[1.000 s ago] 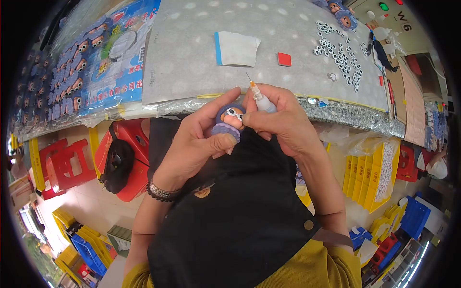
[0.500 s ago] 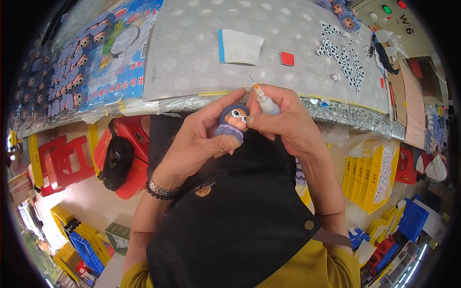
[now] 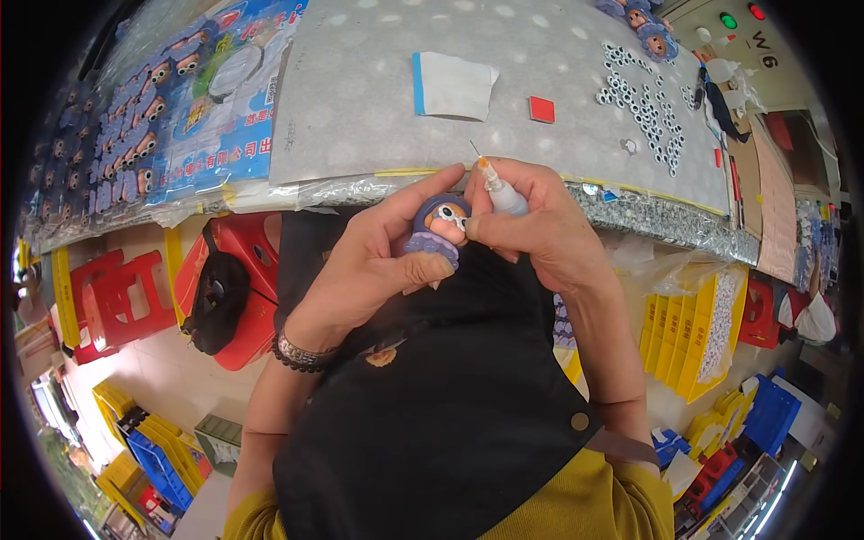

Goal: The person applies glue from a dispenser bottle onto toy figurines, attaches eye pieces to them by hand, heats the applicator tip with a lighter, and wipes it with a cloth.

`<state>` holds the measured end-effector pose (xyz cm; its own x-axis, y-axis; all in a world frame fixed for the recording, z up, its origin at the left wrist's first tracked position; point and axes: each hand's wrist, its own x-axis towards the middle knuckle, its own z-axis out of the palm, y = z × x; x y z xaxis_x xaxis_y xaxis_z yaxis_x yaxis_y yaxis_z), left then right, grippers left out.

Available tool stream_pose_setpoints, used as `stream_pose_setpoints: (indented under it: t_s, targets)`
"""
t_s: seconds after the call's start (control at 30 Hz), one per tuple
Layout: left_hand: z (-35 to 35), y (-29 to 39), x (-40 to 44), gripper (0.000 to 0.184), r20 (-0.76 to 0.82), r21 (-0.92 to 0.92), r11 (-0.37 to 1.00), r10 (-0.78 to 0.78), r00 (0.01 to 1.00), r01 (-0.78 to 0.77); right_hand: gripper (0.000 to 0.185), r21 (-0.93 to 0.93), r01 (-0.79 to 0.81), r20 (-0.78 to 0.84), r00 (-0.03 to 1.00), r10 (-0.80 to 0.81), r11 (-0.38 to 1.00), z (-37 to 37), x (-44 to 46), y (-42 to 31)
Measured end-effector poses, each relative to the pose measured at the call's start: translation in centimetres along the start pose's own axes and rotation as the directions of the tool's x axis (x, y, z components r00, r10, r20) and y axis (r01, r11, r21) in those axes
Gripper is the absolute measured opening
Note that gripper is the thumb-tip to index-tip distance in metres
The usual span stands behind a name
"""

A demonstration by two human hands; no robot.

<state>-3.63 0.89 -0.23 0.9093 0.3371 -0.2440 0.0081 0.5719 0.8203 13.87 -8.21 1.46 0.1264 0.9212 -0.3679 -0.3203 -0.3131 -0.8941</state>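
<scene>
My left hand (image 3: pixel 382 247) is closed around a small doll figure (image 3: pixel 444 229) with a purple hood, a ruffled purple body and large white-rimmed eyes. In my right hand (image 3: pixel 531 211) is a small glue bottle (image 3: pixel 507 195) with an orange-based needle tip that points up and away from me. The right thumb presses at the doll's eye on the near right side. Both hands meet just in front of the table edge, above my black apron (image 3: pixel 405 423).
On the grey table mat (image 3: pixel 360 99) lie a white sheet (image 3: pixel 455 87), a red square (image 3: pixel 542 110) and many loose doll eyes (image 3: pixel 643 99). Rows of finished-looking dolls (image 3: pixel 126 135) stand at left. Yellow crates (image 3: pixel 688 328) and a red stool (image 3: pixel 243 297) are below the table.
Both hands stay almost in place. The doll has turned slightly in my left hand, and the right thumb still presses by its eye.
</scene>
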Motion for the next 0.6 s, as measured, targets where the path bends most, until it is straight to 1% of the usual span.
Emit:
stream_pose_setpoints:
  t_s: [0.13,0.27,0.6]
  targets:
    - [-0.25,0.08,-0.06,0.074,0.016,-0.011,0.999,-0.03,0.999,0.03,0.012,-0.004,0.001,0.004,1.0,-0.001,1.0,-0.1,0.05,0.04]
    - [0.04,-0.05,0.05,0.074,-0.002,-0.011,1.0,-0.009,1.0,0.009,0.011,-0.007,0.005,0.017,1.0,-0.005,1.0,-0.24,0.09,0.04]
    - [0.01,-0.01,-0.05,0.073,-0.001,0.009,1.0,-0.014,1.0,0.014,0.01,0.02,0.005,0.037,0.999,-0.006,1.0,-0.15,0.02,-0.15]
